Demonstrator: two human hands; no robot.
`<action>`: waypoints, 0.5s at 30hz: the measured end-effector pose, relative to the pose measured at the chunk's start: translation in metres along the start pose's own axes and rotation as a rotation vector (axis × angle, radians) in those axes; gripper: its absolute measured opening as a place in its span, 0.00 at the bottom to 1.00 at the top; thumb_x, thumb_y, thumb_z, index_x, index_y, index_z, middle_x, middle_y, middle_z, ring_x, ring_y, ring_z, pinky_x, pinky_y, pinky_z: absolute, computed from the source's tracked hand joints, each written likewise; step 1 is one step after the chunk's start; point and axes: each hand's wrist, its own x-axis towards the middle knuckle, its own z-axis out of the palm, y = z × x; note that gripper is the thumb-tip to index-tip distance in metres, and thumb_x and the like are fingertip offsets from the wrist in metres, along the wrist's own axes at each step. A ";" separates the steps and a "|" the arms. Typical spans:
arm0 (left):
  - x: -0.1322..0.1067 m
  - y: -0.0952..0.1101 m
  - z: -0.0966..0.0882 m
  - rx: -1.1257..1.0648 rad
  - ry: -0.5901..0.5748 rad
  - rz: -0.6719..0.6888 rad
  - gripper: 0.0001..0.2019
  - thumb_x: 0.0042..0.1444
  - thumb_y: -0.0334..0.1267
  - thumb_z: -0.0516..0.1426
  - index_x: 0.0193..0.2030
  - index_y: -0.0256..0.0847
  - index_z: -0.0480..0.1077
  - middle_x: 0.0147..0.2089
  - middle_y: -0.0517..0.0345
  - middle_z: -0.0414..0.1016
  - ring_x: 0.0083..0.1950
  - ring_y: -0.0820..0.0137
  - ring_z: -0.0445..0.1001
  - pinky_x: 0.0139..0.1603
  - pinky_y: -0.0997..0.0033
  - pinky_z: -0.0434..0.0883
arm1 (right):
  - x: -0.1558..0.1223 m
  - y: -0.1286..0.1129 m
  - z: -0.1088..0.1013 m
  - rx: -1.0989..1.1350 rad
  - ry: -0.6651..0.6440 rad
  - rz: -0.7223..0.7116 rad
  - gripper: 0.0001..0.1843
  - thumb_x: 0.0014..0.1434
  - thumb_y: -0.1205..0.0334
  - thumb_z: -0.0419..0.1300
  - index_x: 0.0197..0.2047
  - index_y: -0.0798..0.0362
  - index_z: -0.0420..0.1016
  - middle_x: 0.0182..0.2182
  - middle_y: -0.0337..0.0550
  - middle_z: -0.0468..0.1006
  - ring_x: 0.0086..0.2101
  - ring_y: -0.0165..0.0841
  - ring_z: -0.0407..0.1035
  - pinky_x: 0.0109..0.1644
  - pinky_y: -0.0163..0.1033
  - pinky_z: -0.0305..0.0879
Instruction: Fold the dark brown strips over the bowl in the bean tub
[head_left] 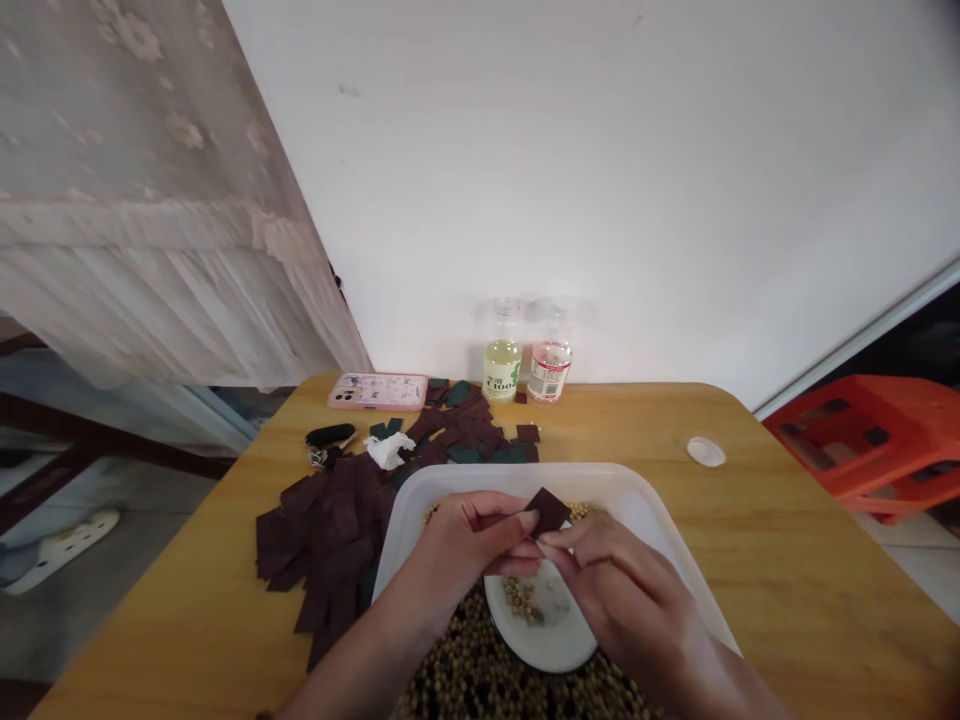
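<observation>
Over the white tray [390,530], my left hand [480,535] pinches a dark brown square piece [547,510] between thumb and fingers. My right hand [622,575] is closed in a pinch right beside it, at the square's lower edge. What its fingertips hold, if anything, is too small to make out. Beneath both hands is a white dish [555,645] with some small gold-coloured beads [519,598] in it. Many more round beads [480,665], gold and dark, fill the tray around the dish.
Dark brown and green pieces [330,540] are heaped left of and behind the tray. Near them lie a crumpled tissue [388,450], black-handled keys [330,436] and a phone [379,391]. Two bottles [502,365] stand by the wall. A white lid [706,452] lies right; an orange stool [877,440] is beyond.
</observation>
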 end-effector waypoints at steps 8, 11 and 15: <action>-0.001 0.000 0.000 -0.007 -0.004 -0.001 0.15 0.39 0.44 0.65 0.32 0.36 0.77 0.29 0.54 0.78 0.29 0.73 0.75 0.33 0.76 0.71 | 0.001 -0.001 0.001 0.057 -0.017 0.081 0.10 0.54 0.76 0.54 0.29 0.50 0.63 0.27 0.37 0.69 0.31 0.28 0.68 0.33 0.33 0.70; -0.001 0.000 0.000 0.014 -0.031 0.010 0.15 0.41 0.44 0.64 0.33 0.36 0.77 0.30 0.53 0.78 0.32 0.71 0.76 0.34 0.77 0.71 | -0.002 0.002 0.001 -0.048 0.069 0.010 0.12 0.52 0.79 0.54 0.27 0.51 0.62 0.27 0.38 0.69 0.33 0.30 0.68 0.34 0.35 0.69; -0.001 0.000 0.001 0.003 -0.002 0.004 0.15 0.39 0.44 0.65 0.33 0.37 0.77 0.29 0.55 0.78 0.30 0.72 0.75 0.33 0.76 0.71 | -0.004 0.003 0.001 0.054 -0.032 0.035 0.12 0.52 0.80 0.54 0.30 0.51 0.62 0.29 0.38 0.69 0.33 0.29 0.68 0.36 0.34 0.70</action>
